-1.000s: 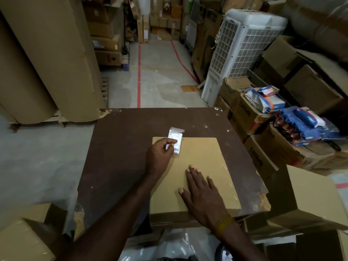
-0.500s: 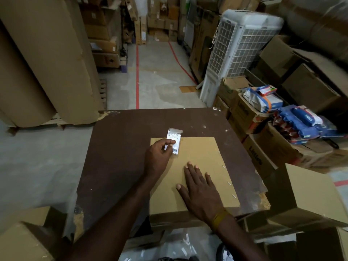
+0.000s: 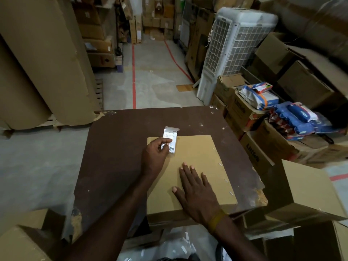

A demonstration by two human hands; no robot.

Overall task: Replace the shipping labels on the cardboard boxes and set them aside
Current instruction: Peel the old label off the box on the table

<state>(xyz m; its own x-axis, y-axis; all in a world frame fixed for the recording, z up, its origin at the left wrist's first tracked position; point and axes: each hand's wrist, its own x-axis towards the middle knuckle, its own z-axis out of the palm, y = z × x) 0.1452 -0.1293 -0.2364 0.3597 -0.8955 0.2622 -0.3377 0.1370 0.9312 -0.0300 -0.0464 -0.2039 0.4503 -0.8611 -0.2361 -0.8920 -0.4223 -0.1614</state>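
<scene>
Cardboard box (image 3: 190, 166) lies flat on the counter (image 3: 116, 147). I note little change over 1 second: left hand (image 3: 156, 155) still pinches the label (image 3: 170, 139) at its far-left corner; right hand (image 3: 197, 193) still presses flat, fingers straight. Peeling appears stalled.

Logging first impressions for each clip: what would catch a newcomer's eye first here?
Probably the two hands at centre: the left hand pinches a small white label at the far left corner of a flat cardboard box, while the right hand lies flat on it. The box rests on a worn brown table. To the right stands a tall white air cooler.
</scene>
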